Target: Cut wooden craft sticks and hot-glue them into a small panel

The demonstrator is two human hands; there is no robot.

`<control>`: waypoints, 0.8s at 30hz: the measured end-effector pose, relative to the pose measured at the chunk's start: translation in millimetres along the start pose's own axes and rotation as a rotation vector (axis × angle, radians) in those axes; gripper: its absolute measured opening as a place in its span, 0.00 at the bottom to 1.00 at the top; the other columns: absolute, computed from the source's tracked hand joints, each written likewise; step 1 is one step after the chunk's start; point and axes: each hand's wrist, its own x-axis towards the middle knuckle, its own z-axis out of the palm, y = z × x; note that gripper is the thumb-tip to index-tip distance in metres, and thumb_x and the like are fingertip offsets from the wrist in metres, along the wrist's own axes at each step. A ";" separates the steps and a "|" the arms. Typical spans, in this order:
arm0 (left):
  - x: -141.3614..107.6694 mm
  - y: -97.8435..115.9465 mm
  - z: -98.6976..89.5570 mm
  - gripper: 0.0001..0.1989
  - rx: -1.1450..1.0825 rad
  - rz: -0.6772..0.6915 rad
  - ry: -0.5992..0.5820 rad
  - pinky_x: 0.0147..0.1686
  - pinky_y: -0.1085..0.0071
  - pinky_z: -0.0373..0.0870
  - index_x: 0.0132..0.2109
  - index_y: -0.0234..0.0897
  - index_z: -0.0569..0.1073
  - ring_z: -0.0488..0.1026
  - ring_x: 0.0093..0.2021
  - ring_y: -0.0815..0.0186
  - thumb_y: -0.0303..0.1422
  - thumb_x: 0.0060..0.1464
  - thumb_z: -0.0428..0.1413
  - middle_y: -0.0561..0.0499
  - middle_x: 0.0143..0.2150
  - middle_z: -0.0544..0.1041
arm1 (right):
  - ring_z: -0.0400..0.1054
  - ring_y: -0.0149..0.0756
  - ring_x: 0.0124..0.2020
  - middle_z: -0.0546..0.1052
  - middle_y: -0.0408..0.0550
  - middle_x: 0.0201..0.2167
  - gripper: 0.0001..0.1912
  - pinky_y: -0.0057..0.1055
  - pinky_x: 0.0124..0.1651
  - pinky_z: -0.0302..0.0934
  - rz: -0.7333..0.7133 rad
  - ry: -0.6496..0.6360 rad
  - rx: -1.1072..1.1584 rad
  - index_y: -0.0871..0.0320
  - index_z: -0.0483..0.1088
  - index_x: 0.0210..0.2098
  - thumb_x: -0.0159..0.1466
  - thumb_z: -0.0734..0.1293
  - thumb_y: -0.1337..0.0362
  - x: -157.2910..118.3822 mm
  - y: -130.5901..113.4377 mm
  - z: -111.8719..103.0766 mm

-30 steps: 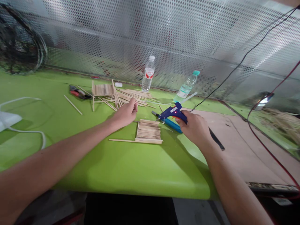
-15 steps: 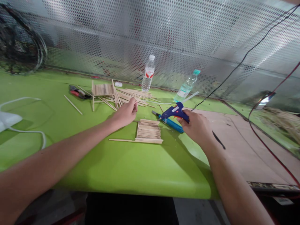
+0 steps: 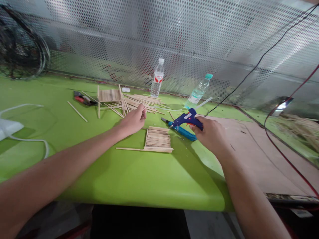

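My right hand [image 3: 208, 131] is closed round a blue glue gun [image 3: 185, 119] with a small red light, its nozzle pointing left above the upper right corner of a flat stick panel [image 3: 158, 138]. Below the gun lies a blue cutter [image 3: 184, 132]. My left hand [image 3: 136, 118] is closed in a pinch above and left of the panel, with a thin wooden stick [image 3: 149, 105] showing at the fingertips. One long stick [image 3: 129, 149] extends left from the panel's near edge.
Behind my left hand are a small stick frame [image 3: 109, 95] and a pile of loose sticks [image 3: 142, 99]. Red-handled pliers [image 3: 83, 98] lie left. Two bottles [image 3: 157, 79] [image 3: 199, 91] are at the back. A cardboard sheet [image 3: 259, 149] covers the right side.
The glue gun in my right hand has shifted slightly to the right. My left hand has hardly moved.
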 end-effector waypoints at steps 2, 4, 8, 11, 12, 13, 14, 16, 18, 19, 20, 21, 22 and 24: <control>0.1 -0.3 0.3 0.11 -0.005 -0.005 -0.002 0.38 0.64 0.70 0.43 0.40 0.61 0.75 0.41 0.61 0.19 0.58 0.49 0.48 0.40 0.75 | 0.69 0.46 0.31 0.79 0.53 0.32 0.21 0.34 0.29 0.49 0.005 -0.003 0.008 0.57 0.75 0.53 0.67 0.64 0.53 0.4 1.2 -0.1; 0.7 -2.5 1.7 0.11 -0.016 -0.006 -0.003 0.37 0.64 0.71 0.43 0.41 0.61 0.75 0.41 0.61 0.19 0.59 0.49 0.48 0.40 0.75 | 0.69 0.45 0.30 0.79 0.52 0.32 0.19 0.34 0.29 0.48 0.008 -0.011 0.017 0.56 0.76 0.51 0.66 0.64 0.53 0.8 3.1 -0.1; 2.4 -8.4 4.9 0.11 -0.030 0.000 0.000 0.37 0.65 0.72 0.43 0.41 0.62 0.76 0.42 0.61 0.20 0.60 0.49 0.46 0.41 0.75 | 0.69 0.46 0.31 0.80 0.53 0.34 0.19 0.34 0.30 0.49 0.009 0.010 0.041 0.55 0.76 0.50 0.65 0.65 0.53 2.3 9.1 1.8; 2.8 -9.2 5.2 0.10 -0.008 0.004 0.001 0.36 0.65 0.71 0.43 0.41 0.61 0.76 0.40 0.61 0.20 0.61 0.48 0.47 0.41 0.75 | 0.68 0.46 0.30 0.80 0.54 0.33 0.21 0.34 0.31 0.50 0.032 0.077 0.079 0.57 0.75 0.51 0.65 0.65 0.51 4.6 14.8 5.2; 2.8 -8.9 5.0 0.10 0.004 0.009 0.002 0.36 0.65 0.71 0.43 0.41 0.61 0.75 0.39 0.62 0.20 0.61 0.48 0.47 0.40 0.75 | 0.68 0.45 0.29 0.79 0.53 0.32 0.22 0.34 0.31 0.49 0.044 0.107 0.098 0.57 0.75 0.51 0.65 0.64 0.50 5.6 16.5 6.4; 2.9 -8.6 4.9 0.10 0.015 0.016 0.003 0.36 0.65 0.71 0.43 0.41 0.61 0.75 0.39 0.62 0.20 0.60 0.48 0.48 0.39 0.75 | 0.67 0.44 0.28 0.79 0.53 0.31 0.22 0.34 0.31 0.49 0.059 0.139 0.120 0.57 0.75 0.51 0.66 0.64 0.50 6.7 18.0 7.5; 3.0 -8.4 4.9 0.10 0.021 0.022 0.005 0.36 0.65 0.71 0.43 0.41 0.61 0.75 0.39 0.62 0.20 0.60 0.48 0.48 0.39 0.75 | 0.67 0.44 0.28 0.78 0.52 0.30 0.22 0.34 0.31 0.49 0.075 0.172 0.142 0.57 0.75 0.50 0.66 0.64 0.49 7.9 19.2 8.5; 3.3 -8.5 5.4 0.10 0.018 0.026 0.006 0.37 0.65 0.71 0.44 0.41 0.61 0.76 0.39 0.62 0.20 0.60 0.48 0.48 0.39 0.75 | 0.67 0.43 0.28 0.78 0.51 0.29 0.20 0.34 0.31 0.49 0.097 0.204 0.183 0.56 0.74 0.47 0.66 0.65 0.48 9.7 20.0 9.8; 3.7 -9.0 6.4 0.10 0.005 0.021 0.002 0.35 0.65 0.71 0.44 0.41 0.62 0.76 0.39 0.61 0.20 0.60 0.48 0.47 0.39 0.75 | 0.66 0.42 0.27 0.76 0.48 0.27 0.20 0.33 0.31 0.50 0.098 0.178 0.213 0.55 0.74 0.44 0.64 0.67 0.46 10.4 18.4 10.2; 3.8 -9.3 7.0 0.10 -0.003 0.015 0.000 0.34 0.65 0.71 0.44 0.41 0.62 0.76 0.38 0.61 0.20 0.60 0.48 0.47 0.39 0.75 | 0.66 0.41 0.27 0.75 0.47 0.26 0.20 0.33 0.30 0.50 0.087 0.146 0.225 0.55 0.73 0.43 0.62 0.68 0.46 10.2 16.7 10.1; 3.9 -9.5 7.5 0.10 -0.012 0.009 0.000 0.33 0.65 0.71 0.43 0.41 0.62 0.75 0.37 0.61 0.20 0.60 0.48 0.46 0.39 0.75 | 0.66 0.41 0.26 0.75 0.46 0.25 0.21 0.33 0.30 0.51 0.068 0.112 0.235 0.55 0.73 0.43 0.61 0.69 0.45 9.7 14.5 9.8; 4.0 -9.6 7.9 0.10 -0.022 0.006 0.000 0.33 0.65 0.71 0.43 0.41 0.62 0.75 0.37 0.61 0.21 0.60 0.48 0.46 0.39 0.74 | 0.66 0.40 0.27 0.74 0.46 0.25 0.22 0.33 0.30 0.51 0.045 0.083 0.241 0.55 0.73 0.43 0.60 0.70 0.44 8.9 11.9 9.5; 4.0 -9.7 8.2 0.10 -0.030 0.007 0.001 0.32 0.65 0.71 0.43 0.41 0.62 0.75 0.37 0.60 0.21 0.60 0.48 0.46 0.39 0.74 | 0.66 0.40 0.27 0.75 0.46 0.26 0.23 0.33 0.31 0.52 0.025 0.064 0.240 0.55 0.73 0.44 0.59 0.70 0.44 8.0 9.3 9.1; 3.9 -10.0 8.5 0.09 -0.037 0.014 0.005 0.31 0.65 0.71 0.43 0.41 0.62 0.75 0.36 0.60 0.21 0.60 0.49 0.46 0.38 0.75 | 0.67 0.41 0.29 0.76 0.47 0.28 0.24 0.33 0.31 0.53 -0.001 0.046 0.221 0.56 0.74 0.45 0.59 0.69 0.44 6.5 4.7 8.4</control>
